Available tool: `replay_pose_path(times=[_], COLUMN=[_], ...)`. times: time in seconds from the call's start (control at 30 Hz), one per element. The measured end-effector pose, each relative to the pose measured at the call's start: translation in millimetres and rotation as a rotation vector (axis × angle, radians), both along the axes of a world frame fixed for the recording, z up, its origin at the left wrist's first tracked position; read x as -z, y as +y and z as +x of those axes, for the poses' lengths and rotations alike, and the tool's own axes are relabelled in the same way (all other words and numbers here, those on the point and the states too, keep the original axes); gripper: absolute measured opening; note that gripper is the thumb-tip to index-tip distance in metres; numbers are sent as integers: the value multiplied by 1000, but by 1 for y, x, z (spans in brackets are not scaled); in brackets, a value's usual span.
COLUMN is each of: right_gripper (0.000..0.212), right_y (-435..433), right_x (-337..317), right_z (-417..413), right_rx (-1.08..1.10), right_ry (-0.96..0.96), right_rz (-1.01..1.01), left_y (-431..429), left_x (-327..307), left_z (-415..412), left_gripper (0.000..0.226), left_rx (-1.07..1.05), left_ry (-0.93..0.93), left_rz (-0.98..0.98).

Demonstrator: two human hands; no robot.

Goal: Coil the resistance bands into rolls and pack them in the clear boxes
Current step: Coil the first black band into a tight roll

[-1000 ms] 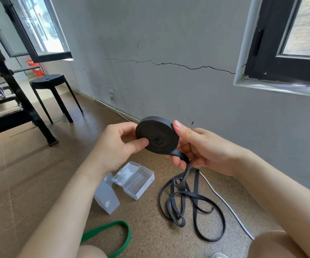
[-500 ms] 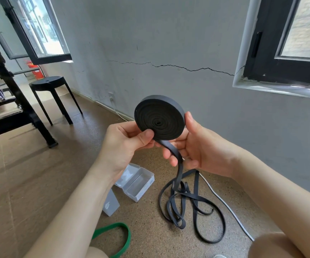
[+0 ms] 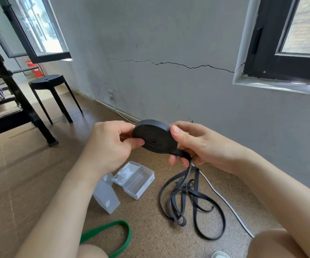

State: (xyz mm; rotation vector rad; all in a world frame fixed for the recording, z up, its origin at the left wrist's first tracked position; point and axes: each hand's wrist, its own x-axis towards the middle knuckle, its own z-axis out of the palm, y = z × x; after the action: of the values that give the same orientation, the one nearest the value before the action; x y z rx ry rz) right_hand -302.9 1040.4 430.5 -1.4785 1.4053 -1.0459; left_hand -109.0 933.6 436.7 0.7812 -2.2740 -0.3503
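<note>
**Q:** Where is it?

**A:** Held mid-air before a cracked grey wall [image 3: 169,94]: a flat black rubber resistance band [image 3: 155,138], wound into a disc. The left hand [image 3: 109,144] pinches its edge, thumb on the face. The right hand [image 3: 197,144] curls round the rim and trailing strap. Its loose loops [image 3: 191,198] lie on the speckled floor [image 3: 39,164], near an open clear plastic box [image 3: 137,180].

**Q:** How will it handle?

**A:** Probably light, soft and springy. Grip it across the flat faces, or the coil may unwind.

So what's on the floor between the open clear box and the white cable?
Loose loops of the black band, seen in the head view.
</note>
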Motion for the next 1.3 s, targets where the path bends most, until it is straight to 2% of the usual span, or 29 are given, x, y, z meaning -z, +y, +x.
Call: replay_pose_path(times=[0.07, 0.2, 0.3, 0.37, 0.43, 0.5, 0.53, 0.6, 0.67, 0.73, 0.9, 1.03, 1.13, 1.23, 1.3], right_gripper=[47, 40, 29, 22, 18, 18, 20, 24, 27, 28, 28, 28, 27, 31, 46], right_y=[1, 0, -1, -2, -3, -5, -6, -7, -8, -9, -9, -9, -9, -8, -6], right_x=[-1, 0, -1, -2, -2, -2, -1, 0, 1, 2, 3, 3, 4, 4, 2], right_z=[1, 9, 11, 10, 8, 6, 6, 5, 6, 8, 12, 14, 14, 13, 12], right_rx=[-3, 132, 260, 293, 322, 352, 358, 350, 334, 319, 309, 355, 376, 337, 253], right_ry=[75, 367, 388, 335, 192, -6, -107, -235, -293, -318, -226, -198, -269, -292, -207], right_rz=[-31, -183, -262, -276, -272, -256, -250, -249, -251, -249, -254, -284, -257, -231, -199], left_y=[0, 1, 2, 2, 3, 8, 10, 16, 19, 19, 20, 19, 21, 22, 20], left_x=[-2, -8, -8, -6, -4, -5, -4, -3, -4, -4, -4, -4, -2, -2, -4], left_z=[0, -1, -1, -3, -7, -13, -16, -21, -24, -25, -27, -24, -26, -28, -27], left_gripper=[11, 22, 22, 17, 3, 16, 23, 31, 29, 19, 15, 11, 22, 26, 23], left_rx=[-9, -61, -95, -94, -48, 84, 135, 180, 164, 118, -14, 54, 142, 105, 75], left_ry=[-35, -145, -163, -88, 130, 391, 465, 531, 581, 601, 545, 599, 577, 528, 522], left_rz=[-74, -203, -239, -149, 138, 519, 644, 770, 809, 765, 599, 745, 850, 782, 745])
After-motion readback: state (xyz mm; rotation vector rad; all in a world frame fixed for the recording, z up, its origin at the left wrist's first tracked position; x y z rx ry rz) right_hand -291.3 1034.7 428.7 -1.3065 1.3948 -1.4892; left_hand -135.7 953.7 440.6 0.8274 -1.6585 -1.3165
